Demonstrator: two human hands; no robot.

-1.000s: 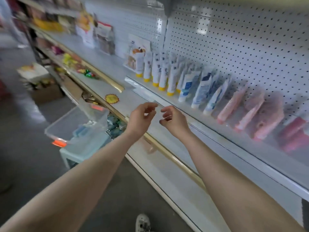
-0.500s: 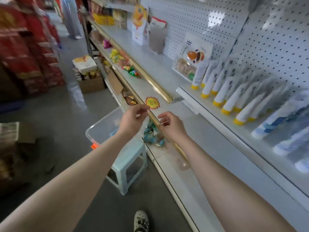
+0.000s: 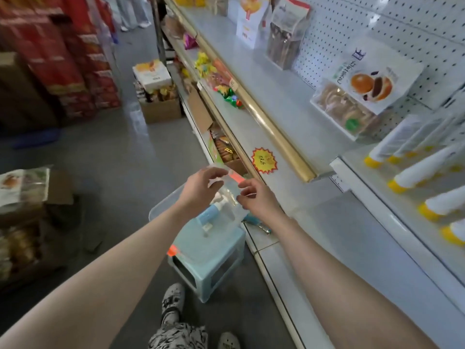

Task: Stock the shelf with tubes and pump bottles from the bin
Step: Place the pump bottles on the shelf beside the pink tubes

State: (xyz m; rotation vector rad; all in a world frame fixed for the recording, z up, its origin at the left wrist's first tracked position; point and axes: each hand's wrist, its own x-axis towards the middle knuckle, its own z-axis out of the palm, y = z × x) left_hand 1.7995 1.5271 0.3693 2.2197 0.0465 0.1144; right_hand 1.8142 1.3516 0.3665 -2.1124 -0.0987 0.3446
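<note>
A clear plastic bin (image 3: 161, 210) with orange latches rests on a pale blue stool (image 3: 201, 280) in the aisle beside the shelf. Inside it lies a blue pump bottle (image 3: 213, 213) with a white pump head. My left hand (image 3: 200, 188) hovers over the bin with its fingers spread and nothing in it. My right hand (image 3: 259, 200) hangs just to the right, above the bin's shelf-side edge, fingers loosely curled and holding nothing. White tubes with yellow caps (image 3: 417, 172) stand in rows on the white shelf (image 3: 372, 238) at the right.
A lower shelf board (image 3: 251, 127) with a gold edge strip holds wrapped sweets. Snack bags and a pastry box (image 3: 362, 102) stand against the pegboard. Cardboard boxes (image 3: 158, 107) sit on the grey floor, with red cartons stacked at the left. My feet show below the stool.
The view has swung left and down, away from the rows of tubes and onto the bin. Both hands have moved from in front of the shelf to above the bin.
</note>
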